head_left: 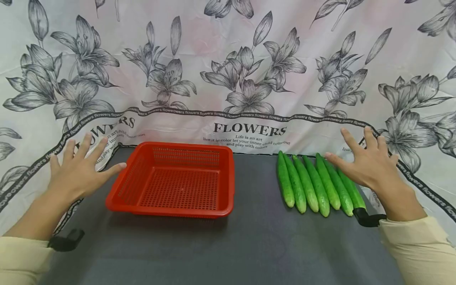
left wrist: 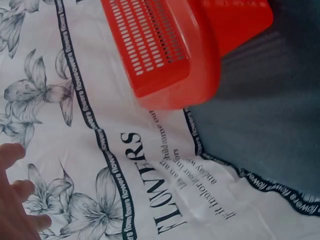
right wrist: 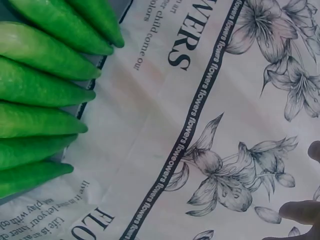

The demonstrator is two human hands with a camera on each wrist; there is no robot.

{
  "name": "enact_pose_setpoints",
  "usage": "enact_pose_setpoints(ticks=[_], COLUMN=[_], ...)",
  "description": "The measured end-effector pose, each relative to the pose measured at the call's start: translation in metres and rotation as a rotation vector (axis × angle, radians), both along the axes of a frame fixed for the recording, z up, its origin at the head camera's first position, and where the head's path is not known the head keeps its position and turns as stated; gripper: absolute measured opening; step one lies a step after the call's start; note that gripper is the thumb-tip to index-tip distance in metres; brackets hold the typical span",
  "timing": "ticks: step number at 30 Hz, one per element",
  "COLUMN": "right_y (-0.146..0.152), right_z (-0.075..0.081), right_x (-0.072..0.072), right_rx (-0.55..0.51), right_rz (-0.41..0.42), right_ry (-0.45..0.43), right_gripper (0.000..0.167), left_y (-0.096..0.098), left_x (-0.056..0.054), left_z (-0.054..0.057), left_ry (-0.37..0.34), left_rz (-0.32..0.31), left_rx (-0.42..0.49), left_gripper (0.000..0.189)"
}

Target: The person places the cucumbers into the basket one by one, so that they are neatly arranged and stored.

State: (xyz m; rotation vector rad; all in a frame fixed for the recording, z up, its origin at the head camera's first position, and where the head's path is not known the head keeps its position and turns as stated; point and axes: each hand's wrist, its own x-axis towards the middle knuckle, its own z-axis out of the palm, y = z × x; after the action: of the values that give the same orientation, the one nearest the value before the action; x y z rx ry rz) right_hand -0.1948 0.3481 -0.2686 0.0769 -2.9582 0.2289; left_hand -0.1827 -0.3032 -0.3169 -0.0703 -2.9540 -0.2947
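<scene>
From my station, the head view shows the left grip (head_left: 76, 170) spread, its fingers fanned and holding nothing, to the left of a red perforated plastic basket (head_left: 171, 211). The basket stands upright on the dark gray surface (head_left: 178, 253), its slotted floor bare to me. I see the right grip (head_left: 370, 164) spread as well, holding nothing, its thumb overlapping my line of sight to the cucumbers (head_left: 316, 186); the right wrist view shows its visible fingers apart from them. I count seven, green and side by side, on the surface well right of the basket. Behind everything I see a white floral cloth (head_left: 171, 128) printed "FLOWERS".
</scene>
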Motion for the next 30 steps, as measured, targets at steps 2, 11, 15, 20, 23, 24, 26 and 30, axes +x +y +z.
enact_pose_setpoints(ticks=[2, 11, 15, 20, 23, 24, 26, 30], right_y=[0.003, 0.017, 0.023, 0.031, 0.036, 0.038, 0.042, 0.049], right_z=[-0.001, -0.013, -0.021, -0.03, -0.035, -0.037, -0.041, -0.048], right_x=[0.0, 0.0, -0.002, -0.005, -0.007, -0.008, -0.009, -0.01], right_rx=[-0.001, -0.037, -0.043, -0.07, -0.076, -0.077, -0.073, -0.09], right_rz=[-0.001, 0.004, 0.011, 0.012, 0.012, 0.012, 0.009, 0.003], right_ry=[0.014, 0.02, 0.026, 0.028, 0.021, 0.019, 0.012, 0.003], right_gripper=[0.084, 0.082, 0.081, 0.082, 0.082, 0.082, 0.082, 0.081], left_y=[0.003, 0.009, 0.013, 0.018, 0.02, 0.02, 0.022, 0.022], left_x=[0.001, 0.006, 0.008, 0.01, 0.01, 0.01, 0.011, 0.011], left_z=[-0.004, -0.026, -0.039, -0.052, -0.057, -0.059, -0.062, -0.069], left_ry=[0.011, 0.064, 0.074, 0.078, 0.073, 0.073, 0.071, 0.053], left_rz=[-0.012, -0.051, -0.069, -0.091, -0.099, -0.103, -0.112, -0.123], left_rx=[0.007, 0.035, 0.066, 0.1, 0.11, 0.113, 0.119, 0.136], left_gripper=[0.091, 0.09, 0.089, 0.088, 0.088, 0.088, 0.087, 0.086])
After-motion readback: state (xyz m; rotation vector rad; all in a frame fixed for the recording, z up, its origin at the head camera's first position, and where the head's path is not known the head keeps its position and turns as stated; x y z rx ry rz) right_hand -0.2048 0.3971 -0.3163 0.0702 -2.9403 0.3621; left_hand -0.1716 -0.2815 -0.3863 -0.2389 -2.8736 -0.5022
